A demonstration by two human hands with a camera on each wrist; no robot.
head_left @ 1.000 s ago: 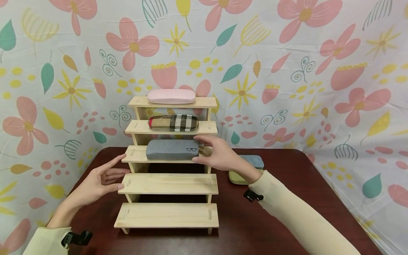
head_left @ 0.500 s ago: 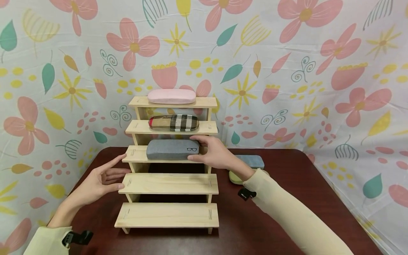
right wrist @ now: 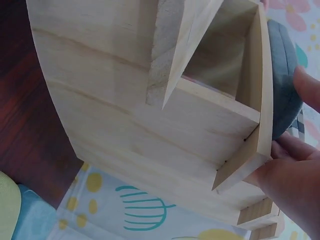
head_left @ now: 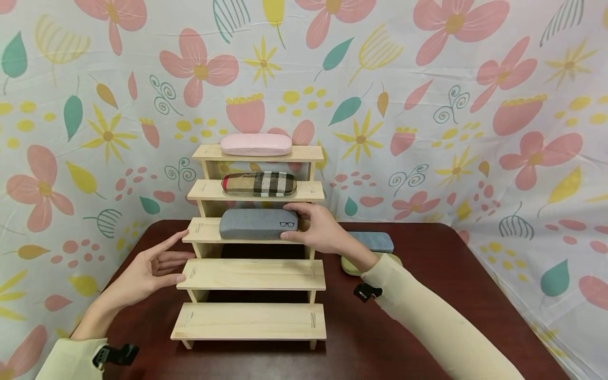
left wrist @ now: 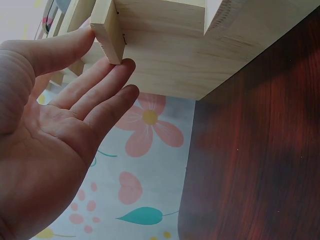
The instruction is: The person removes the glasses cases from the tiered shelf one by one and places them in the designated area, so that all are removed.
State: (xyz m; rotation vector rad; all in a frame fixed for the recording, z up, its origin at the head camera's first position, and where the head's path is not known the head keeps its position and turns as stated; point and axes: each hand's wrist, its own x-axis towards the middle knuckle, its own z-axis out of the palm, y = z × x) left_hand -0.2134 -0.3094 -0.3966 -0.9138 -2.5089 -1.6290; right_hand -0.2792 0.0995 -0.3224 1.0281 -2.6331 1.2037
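A grey-blue glasses case (head_left: pixel 256 224) with a small glasses print lies on the middle step of a five-step wooden display stand (head_left: pixel 247 321). My right hand (head_left: pixel 323 229) pinches its right end, thumb in front and fingers behind; the right wrist view shows thumb and fingers around the case (right wrist: pixel 284 75). At the stand's left side, my left hand (head_left: pixel 154 266) holds the end of a step. In the left wrist view, thumb and fingertips of that hand (left wrist: pixel 55 120) lie on either side of the board's end (left wrist: pixel 107 32).
A pink glasses case (head_left: pixel 256 144) rests on the top step, a plaid case (head_left: pixel 258 183) one step lower. Right of the stand, a blue case (head_left: pixel 375 241) and a yellow-green case (head_left: pixel 351 265) lie on the dark red table (head_left: pixel 427 316). Behind hangs a flowered cloth (head_left: pixel 380 105).
My right hand has moved slightly left along the grey-blue case, its thumb now on the case's front near the print. The left hand stays at the stand.
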